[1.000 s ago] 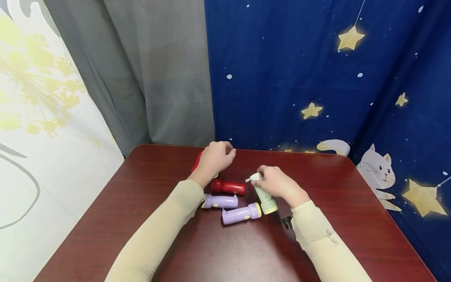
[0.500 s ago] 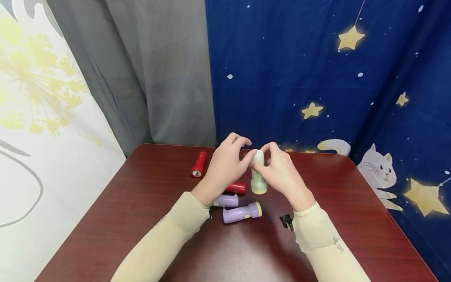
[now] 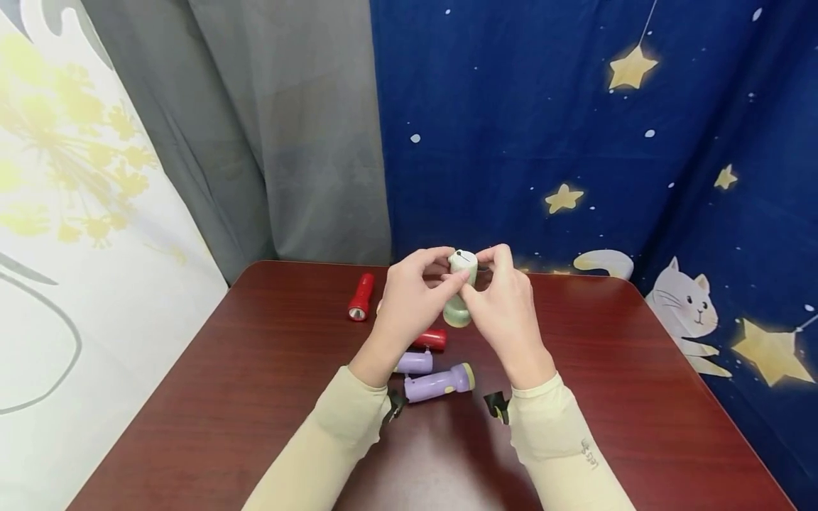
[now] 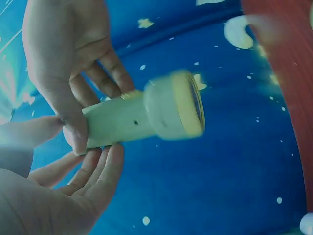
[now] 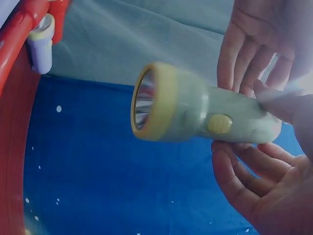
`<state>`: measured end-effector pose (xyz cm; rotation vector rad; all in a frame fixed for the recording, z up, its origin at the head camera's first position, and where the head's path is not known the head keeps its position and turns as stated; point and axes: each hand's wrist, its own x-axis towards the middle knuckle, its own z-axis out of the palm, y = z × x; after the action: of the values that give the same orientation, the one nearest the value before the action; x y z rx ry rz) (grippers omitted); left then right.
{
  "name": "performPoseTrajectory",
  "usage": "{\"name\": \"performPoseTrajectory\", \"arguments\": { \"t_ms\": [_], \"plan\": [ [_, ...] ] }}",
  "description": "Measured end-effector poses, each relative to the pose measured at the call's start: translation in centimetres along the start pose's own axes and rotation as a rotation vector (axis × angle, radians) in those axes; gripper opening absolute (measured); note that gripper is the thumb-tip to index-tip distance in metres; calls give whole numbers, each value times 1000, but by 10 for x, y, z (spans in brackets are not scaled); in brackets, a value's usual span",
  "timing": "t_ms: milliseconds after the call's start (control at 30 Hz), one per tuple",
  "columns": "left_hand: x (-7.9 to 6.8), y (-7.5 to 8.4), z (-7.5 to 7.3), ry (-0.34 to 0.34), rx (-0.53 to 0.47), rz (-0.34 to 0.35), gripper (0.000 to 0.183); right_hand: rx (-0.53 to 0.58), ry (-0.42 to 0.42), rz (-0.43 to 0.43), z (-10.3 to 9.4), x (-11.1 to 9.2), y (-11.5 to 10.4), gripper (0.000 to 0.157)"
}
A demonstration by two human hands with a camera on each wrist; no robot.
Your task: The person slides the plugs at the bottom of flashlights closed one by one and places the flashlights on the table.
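A pale green flashlight (image 3: 456, 312) with a yellow rim is held above the table, its lens end down and its flat tail end up. My left hand (image 3: 409, 294) grips it from the left near the tail, thumb in front and fingers behind. From the right, my right hand (image 3: 510, 309) holds the same body between thumb and fingers. The left wrist view shows the green body (image 4: 122, 117) side-on with fingertips around its tail. A yellow switch (image 5: 220, 124) and the reflector (image 5: 145, 100) show in the right wrist view.
Behind the left forearm lie a red flashlight (image 3: 431, 339) and a purple flashlight (image 3: 415, 363), both partly hidden. Another purple flashlight (image 3: 437, 383) lies nearer, and a red one (image 3: 361, 298) farther left. The right wrist view shows one more purple flashlight (image 5: 41, 54). Curtains stand behind the table (image 3: 255, 355).
The right hand has raised the green flashlight from the table and turned its tail upward. The left hand has come across from the left and now also holds it.
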<state>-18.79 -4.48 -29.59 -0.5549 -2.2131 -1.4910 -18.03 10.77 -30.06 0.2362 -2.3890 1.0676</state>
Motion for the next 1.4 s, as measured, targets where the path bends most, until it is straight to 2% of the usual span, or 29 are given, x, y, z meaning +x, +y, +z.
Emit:
{"name": "performPoseTrajectory", "arguments": {
  "t_ms": [133, 267, 433, 767, 1100, 1400],
  "plan": [
    [-2, 0, -3, 62, -98, -32, 37, 96, -4, -21, 1, -5, -6, 44],
    [-11, -3, -4, 130, -185, -63, 38, 182, -28, -45, 1, -11, -10, 52],
    [-19, -4, -1, 132, -266, -86, 39, 204, -26, -77, 0, -15, -10, 60],
    [-28, -3, 2, 108, -273, -98, 41, 220, -50, -138, -3, -16, -8, 48],
    [-31, 2, -2, 123, -284, -115, 37, 252, -85, -144, -7, -21, -10, 48],
    [-38, 16, -5, 126, -275, -121, 36, 301, -71, -150, -11, -26, -12, 45]
  ]
}}
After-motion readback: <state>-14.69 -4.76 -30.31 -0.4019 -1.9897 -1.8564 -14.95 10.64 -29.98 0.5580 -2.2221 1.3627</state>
